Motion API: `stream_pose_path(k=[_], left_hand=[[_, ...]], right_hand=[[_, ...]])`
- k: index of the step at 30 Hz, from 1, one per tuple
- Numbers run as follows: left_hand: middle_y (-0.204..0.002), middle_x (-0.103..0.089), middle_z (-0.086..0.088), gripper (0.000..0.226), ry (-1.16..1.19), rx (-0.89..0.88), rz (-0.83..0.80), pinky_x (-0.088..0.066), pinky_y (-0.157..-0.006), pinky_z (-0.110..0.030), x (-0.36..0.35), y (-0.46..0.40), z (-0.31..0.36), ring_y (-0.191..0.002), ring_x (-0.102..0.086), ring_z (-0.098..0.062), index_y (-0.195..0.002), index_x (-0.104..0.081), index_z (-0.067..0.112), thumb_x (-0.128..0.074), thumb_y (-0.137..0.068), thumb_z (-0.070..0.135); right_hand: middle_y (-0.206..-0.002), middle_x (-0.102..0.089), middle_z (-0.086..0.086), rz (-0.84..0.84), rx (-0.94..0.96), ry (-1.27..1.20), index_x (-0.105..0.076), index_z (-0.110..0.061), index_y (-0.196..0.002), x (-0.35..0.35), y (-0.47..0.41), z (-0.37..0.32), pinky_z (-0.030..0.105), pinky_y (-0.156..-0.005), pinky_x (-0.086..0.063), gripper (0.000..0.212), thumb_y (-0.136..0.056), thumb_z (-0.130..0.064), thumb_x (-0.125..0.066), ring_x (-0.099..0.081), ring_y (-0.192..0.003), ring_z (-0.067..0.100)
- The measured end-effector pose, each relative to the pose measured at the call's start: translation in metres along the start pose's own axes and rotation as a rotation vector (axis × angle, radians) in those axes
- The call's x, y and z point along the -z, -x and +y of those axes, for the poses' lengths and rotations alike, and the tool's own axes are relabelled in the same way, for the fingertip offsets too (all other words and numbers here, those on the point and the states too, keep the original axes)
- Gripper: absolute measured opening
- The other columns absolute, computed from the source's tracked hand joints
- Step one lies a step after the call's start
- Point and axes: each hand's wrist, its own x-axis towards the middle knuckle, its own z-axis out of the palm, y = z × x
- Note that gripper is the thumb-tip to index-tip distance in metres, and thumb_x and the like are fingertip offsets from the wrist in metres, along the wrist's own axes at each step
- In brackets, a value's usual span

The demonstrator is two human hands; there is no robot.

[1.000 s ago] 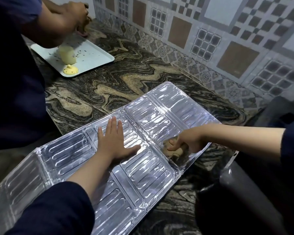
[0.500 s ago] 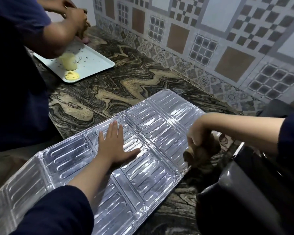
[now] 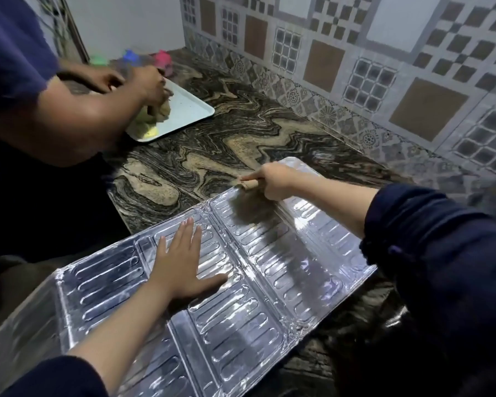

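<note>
A shiny ribbed foil panel lies unfolded across the marbled countertop. My left hand lies flat on it, fingers straight and spread, pressing on the middle section. My right hand is at the panel's far edge and grips a small tan piece, which looks like a cloth or scrubber. That piece touches the panel's top rim. Its exact shape is blurred.
Another person's arms work over a pale blue tray with yellowish lumps at the far left. Coloured items stand in the back corner. A patterned tile wall bounds the counter behind. Something dark sits at the lower right.
My right hand has gone with the tan piece from the panel's near right edge up to its far edge. My left hand stays pressed flat. The view has tilted upward.
</note>
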Motion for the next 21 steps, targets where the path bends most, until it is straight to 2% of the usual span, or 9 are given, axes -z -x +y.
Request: stream_pose_path(k=[1,3,6,9,12,14,21], left_hand=[[-0.155,0.029,-0.007,0.141,0.003,0.0,-0.001,0.003,-0.116,-0.056,0.0,0.001,0.0,-0.145,0.021,-0.023,-0.151,0.017,0.013,0.01,-0.041,0.101],[-0.156,0.029,-0.007,0.144,0.004,0.002,-0.031,0.004,-0.116,-0.056,0.003,0.001,0.0,-0.146,0.021,-0.024,-0.151,0.017,0.014,0.009,-0.038,0.101],[-0.159,0.021,-0.009,0.152,0.034,0.034,-0.119,-0.001,-0.114,-0.059,0.015,-0.008,0.002,-0.147,0.014,-0.029,-0.153,0.01,0.012,-0.004,-0.033,0.105],[-0.161,0.011,-0.011,0.142,0.068,0.097,-0.111,-0.002,-0.113,-0.061,0.03,-0.017,0.015,-0.148,0.005,-0.032,-0.153,0.004,0.009,-0.022,-0.048,0.101],[-0.16,0.015,-0.01,0.138,0.074,0.067,0.024,0.006,-0.113,-0.06,0.032,-0.025,0.044,-0.148,0.01,-0.029,-0.152,0.009,0.008,-0.016,-0.051,0.098],[-0.159,0.02,-0.011,0.14,0.087,0.024,0.045,0.011,-0.111,-0.059,0.025,-0.031,0.061,-0.147,0.017,-0.028,-0.152,0.011,0.007,-0.011,-0.047,0.097],[-0.159,0.019,-0.012,0.142,0.095,0.051,0.076,0.007,-0.113,-0.058,0.006,-0.037,0.076,-0.146,0.02,-0.026,-0.153,0.004,0.007,-0.002,-0.044,0.098]], right_hand=[[-0.124,-0.063,0.008,0.02,0.019,0.011,-0.051,-0.03,-0.135,-0.011,-0.006,-0.002,0.026,-0.075,-0.043,0.06,-0.082,0.0,-0.046,-0.059,-0.111,0.028],[-0.143,-0.047,0.009,-0.018,0.049,0.104,-0.044,-0.022,-0.14,-0.033,-0.016,-0.005,0.032,-0.093,-0.043,0.064,-0.082,0.004,-0.045,-0.048,-0.126,0.031],[-0.146,-0.036,0.014,-0.068,0.054,0.217,-0.044,-0.01,-0.138,-0.05,-0.022,-0.008,0.032,-0.104,-0.034,0.053,-0.086,-0.003,-0.049,-0.039,-0.132,0.03],[-0.152,-0.027,0.014,-0.105,0.06,0.191,-0.036,-0.01,-0.144,-0.049,-0.023,-0.007,0.032,-0.111,-0.027,0.059,-0.087,-0.002,-0.047,-0.03,-0.138,0.032],[-0.152,-0.026,0.016,-0.118,0.073,0.186,-0.031,-0.009,-0.145,-0.047,-0.024,-0.005,0.033,-0.111,-0.029,0.063,-0.085,0.001,-0.047,-0.03,-0.138,0.033],[-0.151,-0.029,0.016,-0.121,0.08,0.187,-0.032,-0.008,-0.143,-0.049,-0.025,-0.004,0.033,-0.107,-0.034,0.063,-0.083,0.003,-0.047,-0.034,-0.136,0.033],[-0.151,-0.029,0.014,-0.137,0.101,0.178,-0.03,-0.011,-0.145,-0.049,-0.029,0.004,0.036,-0.107,-0.035,0.068,-0.082,0.004,-0.05,-0.034,-0.136,0.034]])
